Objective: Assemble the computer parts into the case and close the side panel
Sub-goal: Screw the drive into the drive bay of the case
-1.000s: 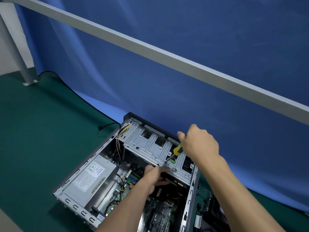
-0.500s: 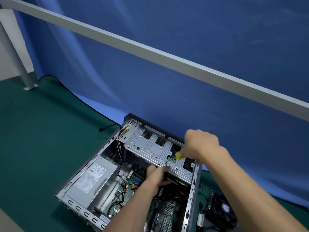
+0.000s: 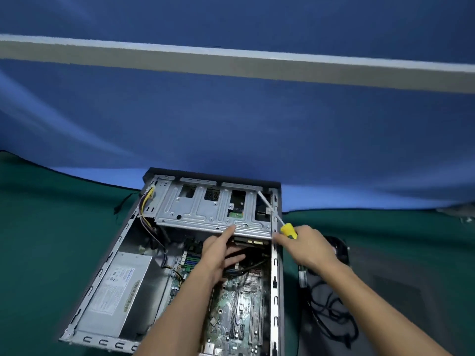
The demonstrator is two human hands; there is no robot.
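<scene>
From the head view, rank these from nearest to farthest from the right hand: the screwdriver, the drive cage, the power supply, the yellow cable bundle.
Measured from the right hand:
1. Screwdriver, gripped in that hand by its yellow handle.
2. Drive cage, just to the hand's left, across the far end of the case.
3 and 4. Power supply, near left, and yellow cable bundle, far left corner: too close to call.

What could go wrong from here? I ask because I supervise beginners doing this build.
The screwdriver in the right hand has its tip far up at the drive cage's back corner; a slip could send it down onto the motherboard. The left hand's fingers sit at the cage's thin metal edge and could get cut or pinched. Loose cables beside the case may snag the right forearm.
</scene>
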